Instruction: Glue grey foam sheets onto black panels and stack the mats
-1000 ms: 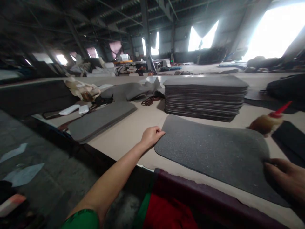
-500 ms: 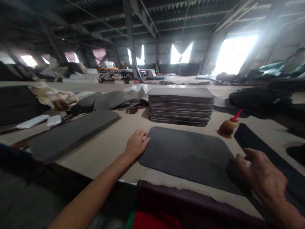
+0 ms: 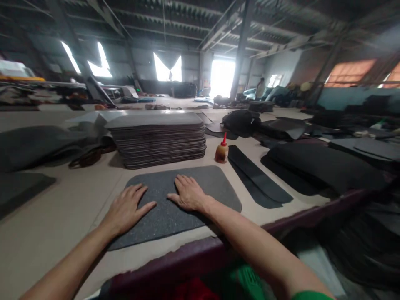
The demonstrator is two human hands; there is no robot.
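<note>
A dark grey sheet with rounded corners (image 3: 168, 221) lies flat on the table before me. Both palms are down on it. My left hand (image 3: 126, 210) rests at its left side, thumb stretched out toward the middle. Nearer its centre, my right hand (image 3: 189, 193) lies with the fingers spread. Neither hand grips anything. Just behind the sheet stands a tall, neat stack of similar grey sheets (image 3: 162, 141). To the right of that stack is a squat bottle of brown liquid with a red nozzle (image 3: 222, 152), standing upright.
Right of the bottle lie long dark strips (image 3: 256, 179), and beyond them a pile of dark sheets (image 3: 325, 166). At left are a crumpled grey sheet (image 3: 40, 143) and the end of another dark stack (image 3: 25, 189). The table's front edge (image 3: 187, 256) has a maroon cover.
My view has turned right. Both hands have come from the sheet's left and right sides to lie flat on top of it. The right hand has travelled farthest inward.
</note>
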